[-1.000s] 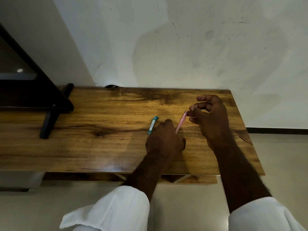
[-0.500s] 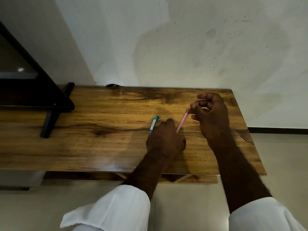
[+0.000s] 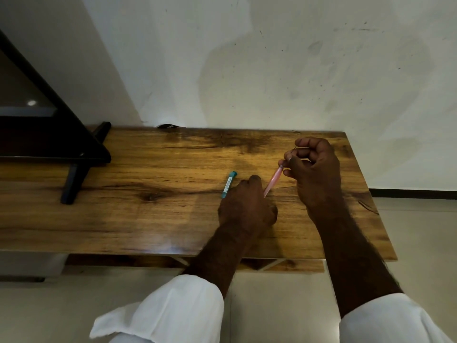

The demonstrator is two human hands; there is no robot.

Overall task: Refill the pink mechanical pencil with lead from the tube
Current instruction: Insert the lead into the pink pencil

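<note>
The pink mechanical pencil (image 3: 273, 180) slants up to the right over the wooden table (image 3: 148, 214). My left hand (image 3: 247, 206) is closed around its lower end, which is hidden under my fingers. My right hand (image 3: 314, 169) pinches at the pencil's upper end with thumb and forefinger; a thin dark lead pokes out above that hand's fingers. The teal lead tube (image 3: 228, 184) with a white label lies flat on the table, just left of my left hand, not held.
A black frame with a slanted leg (image 3: 74, 179) stands on the table's left part. The table's back edge meets a white wall (image 3: 272, 70). The right table edge drops to a pale tiled floor (image 3: 420, 243).
My right hand has shifted slightly up and toward the pencil's top end, fingers closing in on it. Left hand, pencil and tube have barely moved.
</note>
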